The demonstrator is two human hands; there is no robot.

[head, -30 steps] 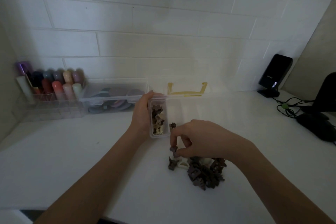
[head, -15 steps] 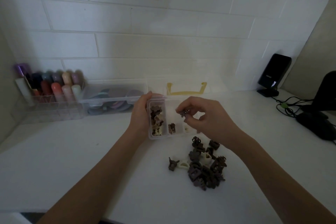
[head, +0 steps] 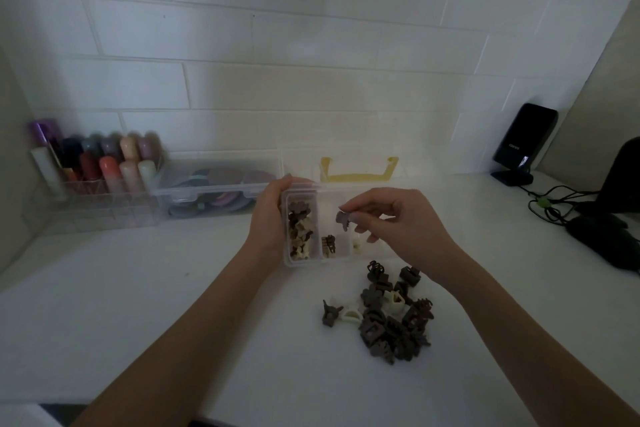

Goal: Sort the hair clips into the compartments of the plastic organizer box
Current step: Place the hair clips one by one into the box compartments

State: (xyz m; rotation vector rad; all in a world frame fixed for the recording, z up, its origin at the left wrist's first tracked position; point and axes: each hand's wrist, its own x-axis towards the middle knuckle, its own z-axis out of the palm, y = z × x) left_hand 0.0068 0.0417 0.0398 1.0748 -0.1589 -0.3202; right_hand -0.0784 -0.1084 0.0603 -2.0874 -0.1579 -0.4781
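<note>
A clear plastic organizer box (head: 300,263) lies on the white counter. My left hand (head: 268,218) grips its left end. The leftmost compartment holds several brown and cream hair clips (head: 300,234); the second compartment holds dark brown clips (head: 329,245), and a cream clip (head: 356,245) lies further right. My right hand (head: 394,222) hovers over the box, pinching a small brown hair clip (head: 343,219) between thumb and fingers. A pile of dark brown and cream clips (head: 388,319) lies on the counter in front of the box.
A clear lidded case (head: 218,191) with round items and a rack of coloured bottles (head: 93,166) stand at the back left. The box's open lid with a yellow handle (head: 358,172) leans against the tiled wall. A black speaker (head: 523,146) and cables (head: 554,204) sit at the right.
My right hand picked a brown clip from the pile and carried it up over the organizer box. My left hand has stayed on the box.
</note>
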